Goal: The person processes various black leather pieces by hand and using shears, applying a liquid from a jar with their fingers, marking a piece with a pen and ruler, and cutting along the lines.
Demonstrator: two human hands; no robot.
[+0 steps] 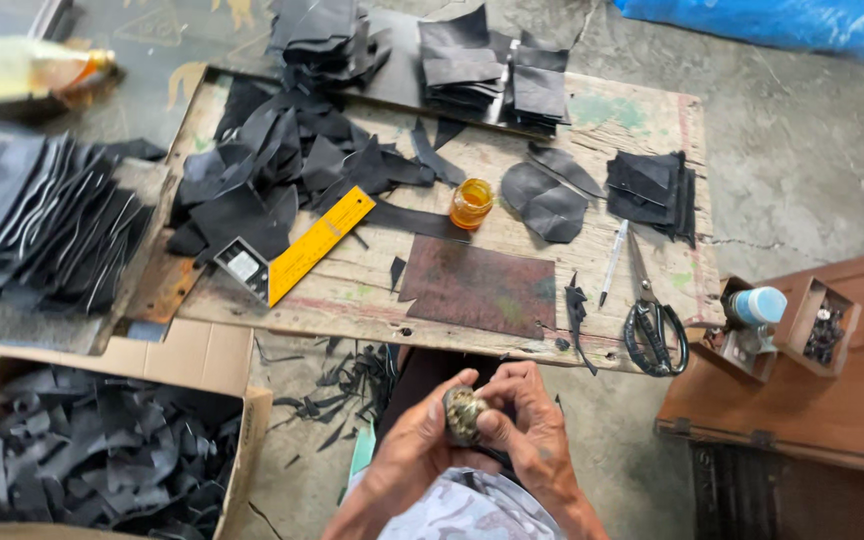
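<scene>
Box [222, 360]: left of the lump, full of black scraps.
Left hand [414, 452]: clamped on the lump's left side.
Lump [464, 414]: small, round, brownish, pinched between both hands, below the bench [592, 120] edge.
Right hand [530, 425]: fingers closed on the lump's right side, equally near.
Scissors [654, 325]: up right of the lump.

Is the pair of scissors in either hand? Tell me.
No, the scissors lie on the board's right edge; both hands grip a small round object.
</scene>
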